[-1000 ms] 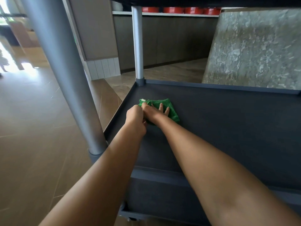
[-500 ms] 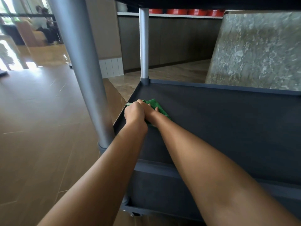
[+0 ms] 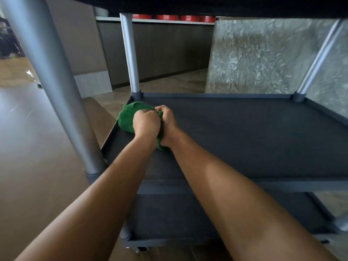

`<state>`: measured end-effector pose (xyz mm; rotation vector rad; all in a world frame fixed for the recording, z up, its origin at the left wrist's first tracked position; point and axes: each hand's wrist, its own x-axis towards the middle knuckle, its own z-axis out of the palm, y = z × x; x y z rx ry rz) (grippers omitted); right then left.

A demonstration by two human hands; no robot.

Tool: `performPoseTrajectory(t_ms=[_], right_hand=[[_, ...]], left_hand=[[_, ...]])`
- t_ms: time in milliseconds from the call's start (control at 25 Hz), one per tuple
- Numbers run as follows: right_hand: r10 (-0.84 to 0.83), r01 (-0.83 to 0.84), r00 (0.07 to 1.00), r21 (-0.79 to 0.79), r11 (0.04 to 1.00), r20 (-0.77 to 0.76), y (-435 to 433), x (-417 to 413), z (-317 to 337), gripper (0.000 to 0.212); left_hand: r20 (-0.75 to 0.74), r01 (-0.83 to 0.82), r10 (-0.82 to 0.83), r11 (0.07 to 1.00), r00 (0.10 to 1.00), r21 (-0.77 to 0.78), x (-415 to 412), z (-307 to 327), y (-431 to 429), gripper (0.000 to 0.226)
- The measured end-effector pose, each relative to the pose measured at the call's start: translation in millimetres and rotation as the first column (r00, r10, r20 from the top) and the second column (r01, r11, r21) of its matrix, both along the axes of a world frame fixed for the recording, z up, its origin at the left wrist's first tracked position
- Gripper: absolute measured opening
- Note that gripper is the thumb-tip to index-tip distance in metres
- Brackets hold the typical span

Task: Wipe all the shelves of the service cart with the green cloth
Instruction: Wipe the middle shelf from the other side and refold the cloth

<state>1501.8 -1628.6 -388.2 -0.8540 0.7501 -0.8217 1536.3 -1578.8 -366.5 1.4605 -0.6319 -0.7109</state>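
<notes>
The left hand (image 3: 146, 122) and the right hand (image 3: 168, 121) are both closed tight around the bunched green cloth (image 3: 127, 117) at 10 o'clock of the middle shelf (image 3: 244, 138); better to spread it flat first, then wipe toward 3 o'clock.

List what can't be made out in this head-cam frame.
Top shelf: head view shows only its dark underside; surface cut off by the frame's top edge.
Green cloth: head view, middle hidden by the left hand and right hand gripping it.
Bottom shelf: head view, partly hidden by both forearms and the middle shelf.
Red things on the far counter: head view, cut off by the top shelf, unidentifiable.
</notes>
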Motion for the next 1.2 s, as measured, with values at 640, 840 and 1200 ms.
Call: performPoseTrajectory(t_ms=[640, 840, 1200], right_hand=[[-0.198, 0.210, 0.951, -0.028, 0.977, 0.238, -67.8, -264.5, 20.1, 0.046], [-0.281, 0.303, 0.940, -0.096, 0.948, 0.194, -93.5, -376.1, 23.0, 0.042], [-0.504, 0.517, 0.856, -0.179, 0.837, 0.116, -116.7, -521.7, 27.0, 0.035]], left_hand=[[0.120, 0.337, -0.334, 0.941, 0.935, -0.003, -246.5, 21.5, -68.1, 0.028], [0.108, 0.479, -0.478, 0.878, 0.872, 0.015, -345.9, 20.4, -86.7, 0.022], [-0.081, 0.677, -0.679, 0.734, 0.730, -0.056, -477.7, 10.2, -105.8, 0.021]])
